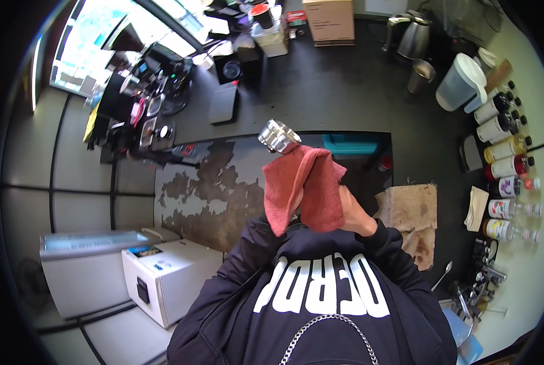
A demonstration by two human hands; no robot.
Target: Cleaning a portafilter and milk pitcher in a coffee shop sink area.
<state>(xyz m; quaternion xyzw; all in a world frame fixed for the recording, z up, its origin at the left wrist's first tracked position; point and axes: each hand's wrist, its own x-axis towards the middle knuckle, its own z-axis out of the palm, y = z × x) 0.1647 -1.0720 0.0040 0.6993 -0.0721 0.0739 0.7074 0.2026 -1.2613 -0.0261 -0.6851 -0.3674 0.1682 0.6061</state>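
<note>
A shiny metal portafilter (279, 136) is held up in front of my chest, its round head pointing away from me. A red terry cloth (304, 187) drapes over its near side and hides the handle. My right hand (356, 212) grips the cloth from the right, its fingers tucked behind the folds. Only a sliver of my left hand (295, 206) shows between the folds, so its grip is hidden. The portafilter and cloth are over the gap between the dark counter (326, 96) and my body.
A coffee grinder (125, 39) and espresso gear stand at the left by the window. A steel kettle (413, 36), a metal cup (420, 76), a plastic pitcher (459, 84) and several syrup bottles (504, 166) line the right side. A stained brown cloth (409, 210) lies on the right counter.
</note>
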